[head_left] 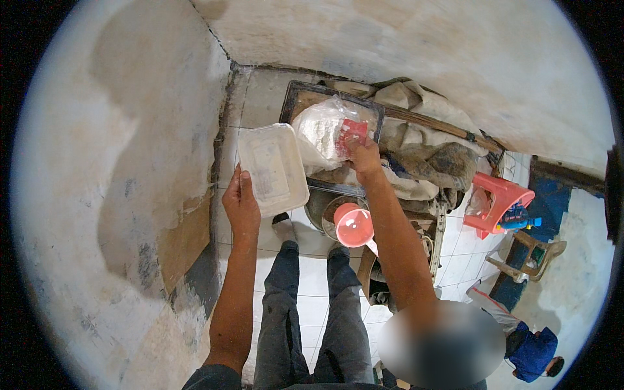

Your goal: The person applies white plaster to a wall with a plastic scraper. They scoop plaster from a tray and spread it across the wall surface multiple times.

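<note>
My left hand [242,201] grips the near left edge of a rectangular, see-through plastic container [273,169], thumb over the rim. The container is tilted, and its inside looks pale and dusty. Just to the right, an opened clear plastic bag [318,133] of white powder lies on a dark-framed board [299,97]. Over the bag, my right hand [363,156] is closed on a small red cup [353,132] dusted with white. The cup's lower part is hard to make out against the powder.
A pink dipper [355,226] rests on a round vessel [318,209] below the board. Crumpled beige sacks [416,136] lie to the right. Farther right are a pink stool [497,201], a blue bottle [517,216], a wooden stool [530,253] and another person [536,351]. A wall [130,162] borders the left.
</note>
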